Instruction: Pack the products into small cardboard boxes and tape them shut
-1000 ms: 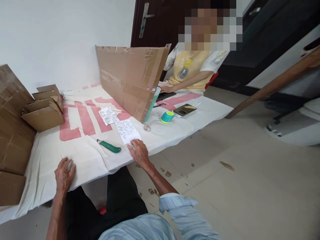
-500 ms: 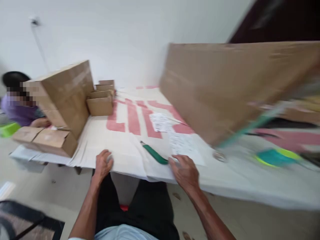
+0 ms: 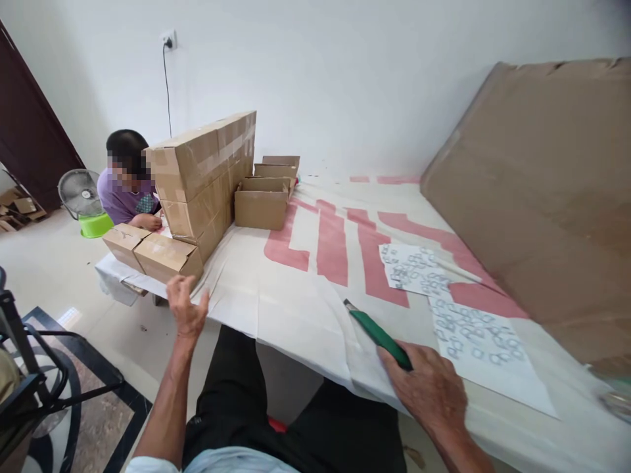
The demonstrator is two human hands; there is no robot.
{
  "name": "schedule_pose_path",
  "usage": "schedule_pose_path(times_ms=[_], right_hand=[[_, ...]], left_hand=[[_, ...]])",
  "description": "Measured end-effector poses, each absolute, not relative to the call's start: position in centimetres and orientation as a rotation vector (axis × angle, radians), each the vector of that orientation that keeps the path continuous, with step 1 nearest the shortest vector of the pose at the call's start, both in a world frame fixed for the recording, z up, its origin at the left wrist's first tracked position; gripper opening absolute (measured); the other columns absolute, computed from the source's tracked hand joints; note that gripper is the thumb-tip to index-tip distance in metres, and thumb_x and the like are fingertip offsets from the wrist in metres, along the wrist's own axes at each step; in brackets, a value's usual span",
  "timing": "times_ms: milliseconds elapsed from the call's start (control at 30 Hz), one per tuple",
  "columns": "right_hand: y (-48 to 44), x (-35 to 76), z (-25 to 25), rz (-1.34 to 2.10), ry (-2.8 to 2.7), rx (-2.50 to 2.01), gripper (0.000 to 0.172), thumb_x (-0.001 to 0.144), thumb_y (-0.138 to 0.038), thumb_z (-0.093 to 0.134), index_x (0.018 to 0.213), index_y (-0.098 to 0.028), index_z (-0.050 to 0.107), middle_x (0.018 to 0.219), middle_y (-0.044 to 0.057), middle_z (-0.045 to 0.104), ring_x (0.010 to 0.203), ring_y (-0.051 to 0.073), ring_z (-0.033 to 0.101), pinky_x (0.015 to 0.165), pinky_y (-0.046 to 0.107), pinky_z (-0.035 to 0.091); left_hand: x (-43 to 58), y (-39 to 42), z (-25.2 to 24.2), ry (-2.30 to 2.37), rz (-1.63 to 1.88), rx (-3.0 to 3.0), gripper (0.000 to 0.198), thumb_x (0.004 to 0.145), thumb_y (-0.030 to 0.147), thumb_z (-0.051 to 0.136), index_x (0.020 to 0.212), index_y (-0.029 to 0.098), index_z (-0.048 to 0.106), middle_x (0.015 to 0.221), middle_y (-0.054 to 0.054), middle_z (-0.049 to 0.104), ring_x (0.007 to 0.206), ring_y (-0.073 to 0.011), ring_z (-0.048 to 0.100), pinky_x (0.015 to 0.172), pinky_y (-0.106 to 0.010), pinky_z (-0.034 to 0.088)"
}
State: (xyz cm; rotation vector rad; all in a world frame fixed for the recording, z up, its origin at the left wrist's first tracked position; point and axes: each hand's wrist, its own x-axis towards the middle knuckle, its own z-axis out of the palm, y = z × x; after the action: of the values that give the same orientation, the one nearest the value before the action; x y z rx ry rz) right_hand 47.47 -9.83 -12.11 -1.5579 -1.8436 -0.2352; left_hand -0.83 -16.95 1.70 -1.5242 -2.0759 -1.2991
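My right hand (image 3: pixel 428 387) is at the table's front edge, its thumb and fingers closed around the rear end of a green utility knife (image 3: pixel 379 336). The knife's tip points away from me to the left, over the white cloth. My left hand (image 3: pixel 187 307) is raised at the table edge with thumb and fingers apart and nothing in it. Just beyond it lies a small closed cardboard box (image 3: pixel 170 256). Two paper sheets with ring-like marks, a smaller sheet (image 3: pixel 411 269) and a larger sheet (image 3: pixel 480 345), lie beside the knife.
Stacked taped boxes (image 3: pixel 207 171) form a wall at the left. Open cartons (image 3: pixel 261 207) stand behind them. A large cardboard sheet (image 3: pixel 552 197) leans at the right. A person in purple (image 3: pixel 123 190) sits beyond the stack. A black metal frame (image 3: pixel 49 368) stands at lower left.
The view has swung left. My right hand has closed on the utility knife's rear end. My left hand has lifted off the table edge toward the small boxes, fingers spreading.
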Motion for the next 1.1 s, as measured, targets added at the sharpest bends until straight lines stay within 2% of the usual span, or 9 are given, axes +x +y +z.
schedule_pose_path(times_ms=[67, 133, 267, 467, 600, 800, 933, 1000, 1100], right_hand=[[-9.8, 47.3, -12.0, -0.222, -1.833, -1.57, 0.034, 0.094, -0.05, 0.052, 0.098, -0.023, 0.072, 0.094, 0.017, 0.072, 0.088, 0.036, 0.062, 0.083, 0.049, 0.048], [-9.8, 47.1, -11.8, -0.21, -1.818, -1.583, 0.035, 0.094, -0.051, 0.052, 0.098, -0.023, 0.072, 0.095, 0.016, 0.072, 0.088, 0.036, 0.062, 0.083, 0.049, 0.049], [-9.8, 46.9, -11.7, -0.192, -1.805, -1.591, 0.038, 0.094, -0.051, 0.051, 0.098, -0.021, 0.073, 0.097, 0.017, 0.073, 0.089, 0.035, 0.063, 0.083, 0.048, 0.049], [-9.9, 46.8, -11.6, -0.192, -1.797, -1.603, 0.041, 0.095, -0.053, 0.05, 0.098, -0.02, 0.074, 0.099, 0.018, 0.074, 0.092, 0.036, 0.064, 0.081, 0.047, 0.049], [-9.8, 46.8, -11.6, -0.206, -1.797, -1.59, 0.035, 0.093, -0.05, 0.053, 0.097, -0.022, 0.073, 0.096, 0.016, 0.074, 0.09, 0.035, 0.063, 0.084, 0.048, 0.049], [-9.6, 47.0, -11.7, -0.238, -1.823, -1.577, 0.031, 0.097, -0.046, 0.054, 0.1, -0.02, 0.072, 0.096, 0.014, 0.073, 0.089, 0.032, 0.063, 0.082, 0.043, 0.048], [-9.6, 46.9, -11.9, -0.255, -1.807, -1.613, 0.031, 0.097, -0.045, 0.054, 0.1, -0.02, 0.073, 0.096, 0.014, 0.073, 0.09, 0.032, 0.062, 0.08, 0.042, 0.046], [-9.7, 46.9, -11.8, -0.257, -1.806, -1.619, 0.032, 0.097, -0.045, 0.054, 0.101, -0.02, 0.073, 0.097, 0.014, 0.073, 0.091, 0.032, 0.062, 0.081, 0.042, 0.046], [-9.8, 46.8, -11.6, -0.227, -1.81, -1.62, 0.032, 0.098, -0.045, 0.054, 0.103, -0.02, 0.073, 0.1, 0.014, 0.074, 0.092, 0.031, 0.062, 0.083, 0.043, 0.047]], left_hand=[[-3.6, -16.5, 4.0, -2.097, -1.156, -1.428, 0.065, 0.088, 0.041, 0.08, 0.147, 0.022, 0.061, 0.165, -0.021, 0.045, 0.158, -0.0429, 0.038, 0.127, -0.062, 0.037], [-5.9, -15.8, 5.6, -2.172, -1.06, -1.448, 0.075, 0.084, 0.039, 0.083, 0.152, 0.023, 0.056, 0.171, -0.021, 0.04, 0.162, -0.0455, 0.031, 0.127, -0.066, 0.036], [-7.4, -14.5, 6.4, -2.228, -1.003, -1.556, 0.06, 0.087, 0.032, 0.076, 0.145, 0.022, 0.064, 0.163, -0.019, 0.052, 0.16, -0.0437, 0.038, 0.128, -0.062, 0.036], [-0.8, -14.9, 4.3, -2.115, -1.001, -1.649, 0.052, 0.09, 0.035, 0.076, 0.141, 0.024, 0.068, 0.16, -0.02, 0.057, 0.156, -0.0489, 0.04, 0.122, -0.068, 0.038], [3.6, -15.3, 3.9, -1.964, -1.038, -1.799, 0.045, 0.093, 0.037, 0.075, 0.138, 0.029, 0.07, 0.158, -0.016, 0.059, 0.154, -0.0464, 0.044, 0.121, -0.065, 0.039], [-3.1, -13.0, 6.9, -2.19, -1.442, -1.306, 0.072, 0.089, 0.052, 0.073, 0.15, 0.017, 0.057, 0.165, -0.024, 0.045, 0.156, -0.0437, 0.041, 0.125, -0.061, 0.038], [-7.8, -11.5, 7.3, -2.452, -1.838, -1.369, 0.074, 0.082, 0.061, 0.072, 0.137, 0.011, 0.066, 0.124, -0.018, 0.073, 0.12, -0.0376, 0.068, 0.104, -0.049, 0.057], [-7.4, -11.5, 6.4, -2.478, -1.876, -1.453, 0.073, 0.081, 0.067, 0.069, 0.128, 0.011, 0.071, 0.105, -0.013, 0.076, 0.105, -0.0336, 0.072, 0.093, -0.044, 0.06], [-4.4, -12.2, 4.6, -2.455, -1.955, -1.599, 0.072, 0.079, 0.069, 0.072, 0.125, 0.014, 0.073, 0.106, -0.01, 0.078, 0.105, -0.0307, 0.072, 0.091, -0.04, 0.061]])
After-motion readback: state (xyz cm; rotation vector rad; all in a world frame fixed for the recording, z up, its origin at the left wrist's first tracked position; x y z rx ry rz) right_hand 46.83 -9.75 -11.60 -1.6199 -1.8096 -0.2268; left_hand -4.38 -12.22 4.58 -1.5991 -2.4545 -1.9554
